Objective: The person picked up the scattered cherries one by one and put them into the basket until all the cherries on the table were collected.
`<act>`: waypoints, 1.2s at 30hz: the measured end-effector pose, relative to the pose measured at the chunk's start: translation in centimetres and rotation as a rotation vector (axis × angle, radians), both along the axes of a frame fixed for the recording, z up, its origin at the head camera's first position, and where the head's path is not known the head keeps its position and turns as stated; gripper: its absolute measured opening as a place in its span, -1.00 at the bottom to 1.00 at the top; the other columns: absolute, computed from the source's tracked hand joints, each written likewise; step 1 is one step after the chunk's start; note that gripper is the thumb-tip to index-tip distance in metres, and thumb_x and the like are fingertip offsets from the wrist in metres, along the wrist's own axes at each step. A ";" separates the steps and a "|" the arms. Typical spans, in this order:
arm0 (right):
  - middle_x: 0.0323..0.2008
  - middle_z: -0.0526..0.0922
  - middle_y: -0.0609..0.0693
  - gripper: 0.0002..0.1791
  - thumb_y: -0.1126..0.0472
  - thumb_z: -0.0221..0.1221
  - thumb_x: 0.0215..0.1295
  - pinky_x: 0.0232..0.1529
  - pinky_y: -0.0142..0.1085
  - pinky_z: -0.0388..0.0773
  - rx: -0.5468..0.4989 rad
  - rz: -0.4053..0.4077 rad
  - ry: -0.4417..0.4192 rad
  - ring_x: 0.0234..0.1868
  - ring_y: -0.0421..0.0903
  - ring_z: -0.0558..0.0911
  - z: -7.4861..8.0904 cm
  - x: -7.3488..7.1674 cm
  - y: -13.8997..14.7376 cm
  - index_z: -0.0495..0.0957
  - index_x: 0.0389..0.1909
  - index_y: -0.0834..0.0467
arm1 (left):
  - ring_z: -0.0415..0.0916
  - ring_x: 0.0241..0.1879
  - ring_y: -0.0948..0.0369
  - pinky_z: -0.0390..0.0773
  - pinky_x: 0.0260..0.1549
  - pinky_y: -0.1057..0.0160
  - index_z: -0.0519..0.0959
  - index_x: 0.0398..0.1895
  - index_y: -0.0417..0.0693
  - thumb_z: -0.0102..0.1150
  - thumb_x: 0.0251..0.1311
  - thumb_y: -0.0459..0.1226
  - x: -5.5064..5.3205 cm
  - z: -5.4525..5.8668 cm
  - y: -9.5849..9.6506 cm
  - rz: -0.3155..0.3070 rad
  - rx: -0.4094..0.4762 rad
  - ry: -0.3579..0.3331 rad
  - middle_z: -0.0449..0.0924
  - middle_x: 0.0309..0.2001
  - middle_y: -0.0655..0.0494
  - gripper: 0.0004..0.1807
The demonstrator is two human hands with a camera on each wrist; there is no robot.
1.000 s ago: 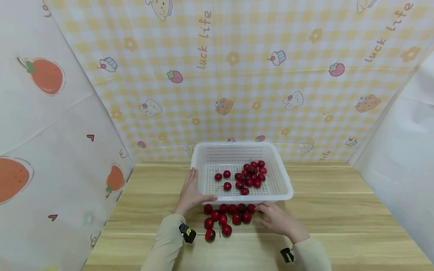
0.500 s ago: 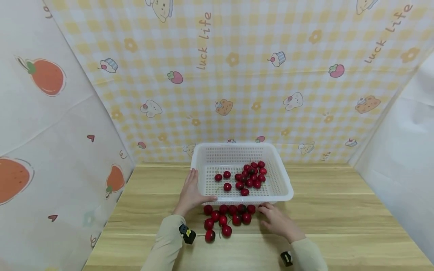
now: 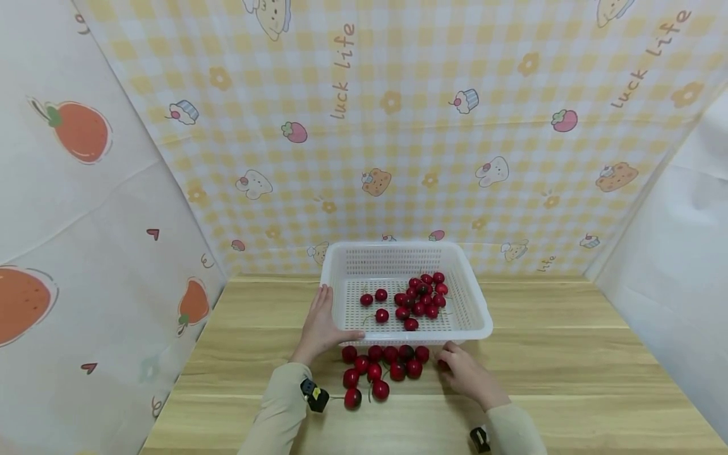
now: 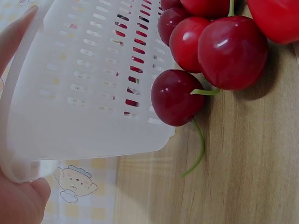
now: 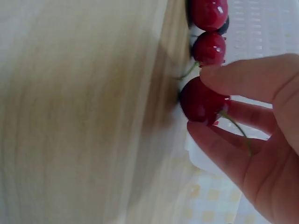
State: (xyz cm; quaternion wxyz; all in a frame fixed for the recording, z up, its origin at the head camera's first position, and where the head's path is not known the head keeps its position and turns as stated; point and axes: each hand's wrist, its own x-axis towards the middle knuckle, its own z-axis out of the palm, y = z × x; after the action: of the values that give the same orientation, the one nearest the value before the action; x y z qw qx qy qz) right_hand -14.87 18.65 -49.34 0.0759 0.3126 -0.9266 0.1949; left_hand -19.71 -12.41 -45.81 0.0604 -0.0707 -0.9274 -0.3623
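Note:
A white perforated plastic basket (image 3: pixel 421 335) stands at the back of the table with several red cherries (image 3: pixel 419 309) inside. My left hand (image 3: pixel 320 328) grips its front left corner, thumb over the front rim and fingers along the left side. My right hand (image 3: pixel 469 377) is just in front of the basket's front right corner. Between thumb and fingers it pinches one dark red cherry (image 5: pixel 202 100), whose green stem points toward the palm in the right wrist view. Several loose cherries (image 3: pixel 374 371) lie on the table between the hands, close to the basket's front wall.
The wood-grain table (image 3: pixel 569 366) extends to both sides of the basket. Behind it hangs a yellow checked cloth (image 3: pixel 426 139), close to the basket's back rim. White printed sheets (image 3: pixel 114 208) border the left and right.
My right hand has drawn slightly toward the table's front and now pinches a cherry just right of the loose group. The left hand stays at the basket corner.

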 end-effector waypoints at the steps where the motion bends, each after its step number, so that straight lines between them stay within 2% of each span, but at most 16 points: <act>1: -0.46 0.43 -0.05 -0.76 0.52 0.23 -0.23 -0.43 -0.34 0.52 -0.005 0.008 0.011 -0.45 -0.18 0.45 -0.2 -0.1 0.0 0.57 -0.43 0.25 | -0.23 0.39 -0.02 -0.10 0.32 0.00 -0.04 0.36 -0.33 0.49 -0.58 0.16 0.0 0.0 0.0 0.000 0.000 -0.001 -0.14 0.39 -0.24 0.41; 7: -0.50 0.43 -0.06 -0.70 0.58 0.21 -0.32 -0.48 -0.37 0.50 -0.019 0.038 0.053 -0.49 -0.20 0.44 -0.5 -0.2 0.2 0.54 -0.49 0.21 | -0.24 0.39 -0.03 -0.09 0.32 0.00 -0.04 0.36 -0.34 0.49 -0.59 0.17 0.0 -0.1 0.0 0.000 -0.005 0.006 -0.15 0.39 -0.25 0.42; 12: -0.52 0.41 -0.10 -0.69 0.58 0.23 -0.29 -0.52 -0.42 0.44 -0.029 0.048 -0.006 -0.49 -0.24 0.41 1.1 0.8 0.2 0.48 -0.52 0.17 | -0.24 0.39 -0.02 -0.09 0.32 0.00 -0.05 0.37 -0.32 0.49 -0.59 0.17 0.1 0.0 0.0 0.003 -0.004 -0.004 -0.16 0.39 -0.24 0.42; 16: -0.50 0.40 -0.14 -0.66 0.58 0.23 -0.27 -0.53 -0.47 0.41 -0.050 0.103 -0.064 -0.47 -0.28 0.39 3.7 1.9 0.0 0.46 -0.53 0.11 | -0.24 0.39 -0.03 -0.10 0.32 0.00 -0.05 0.36 -0.32 0.50 -0.60 0.16 0.2 0.1 0.0 0.005 0.006 -0.011 -0.16 0.39 -0.23 0.42; 20: -0.52 0.39 -0.15 -0.65 0.59 0.21 -0.25 -0.54 -0.51 0.40 -0.054 0.185 -0.044 -0.48 -0.30 0.38 7.4 2.3 -0.5 0.44 -0.53 0.09 | -0.23 0.39 -0.04 -0.11 0.32 0.00 -0.05 0.36 -0.33 0.50 -0.61 0.17 0.2 0.1 0.0 0.006 0.002 -0.010 -0.17 0.39 -0.23 0.43; 23: -0.48 0.43 -0.13 -0.68 0.57 0.22 -0.21 -0.51 -0.51 0.44 -0.028 0.217 -0.037 -0.46 -0.29 0.42 10.0 1.9 -0.9 0.48 -0.49 0.10 | -0.23 0.39 -0.04 -0.11 0.32 0.00 -0.05 0.37 -0.32 0.49 -0.60 0.17 0.1 0.1 -0.1 0.006 -0.003 -0.007 -0.16 0.39 -0.23 0.42; 25: -0.43 0.48 -0.11 -0.70 0.53 0.23 -0.17 -0.46 -0.48 0.49 0.006 0.224 -0.043 -0.43 -0.26 0.48 11.7 1.2 -1.2 0.51 -0.44 0.11 | -0.22 0.39 -0.04 -0.11 0.32 0.00 -0.05 0.36 -0.33 0.49 -0.59 0.17 0.1 0.2 -0.2 0.006 -0.003 -0.005 -0.16 0.39 -0.23 0.42; 27: -0.40 0.52 -0.08 -0.72 0.52 0.23 -0.14 -0.40 -0.44 0.53 0.031 0.236 -0.035 -0.39 -0.20 0.52 13.1 -0.2 -1.4 0.53 -0.39 0.13 | -0.22 0.39 -0.05 -0.10 0.32 -0.01 -0.04 0.36 -0.33 0.50 -0.59 0.16 0.1 0.2 -0.3 0.005 0.005 0.002 -0.15 0.39 -0.25 0.41; 31: -0.35 0.56 -0.02 -0.74 0.50 0.22 -0.11 -0.28 -0.34 0.57 0.091 0.237 -0.040 -0.31 -0.11 0.55 15.7 -4.3 -2.1 0.55 -0.35 0.18 | -0.23 0.39 -0.03 -0.12 0.32 -0.01 -0.04 0.36 -0.33 0.51 -0.60 0.13 0.3 0.5 -0.3 0.002 0.028 -0.003 -0.15 0.39 -0.24 0.41; 36: -0.32 0.59 0.05 -0.79 0.47 0.23 -0.03 -0.24 -0.24 0.55 0.236 0.181 -0.088 -0.28 -0.06 0.55 18.2 -9.3 -3.9 0.57 -0.33 0.19 | -0.25 0.40 -0.01 -0.12 0.32 0.00 -0.04 0.36 -0.34 0.52 -0.61 0.13 0.4 0.7 0.0 0.001 0.043 -0.013 -0.14 0.39 -0.23 0.42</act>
State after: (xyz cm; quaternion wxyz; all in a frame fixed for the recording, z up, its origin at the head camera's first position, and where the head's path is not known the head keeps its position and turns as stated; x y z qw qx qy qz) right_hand -24.17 14.72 -31.12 -0.0201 0.3929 -0.9134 0.1044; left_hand -19.32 -12.46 -45.15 0.0563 -0.0665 -0.9198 -0.3825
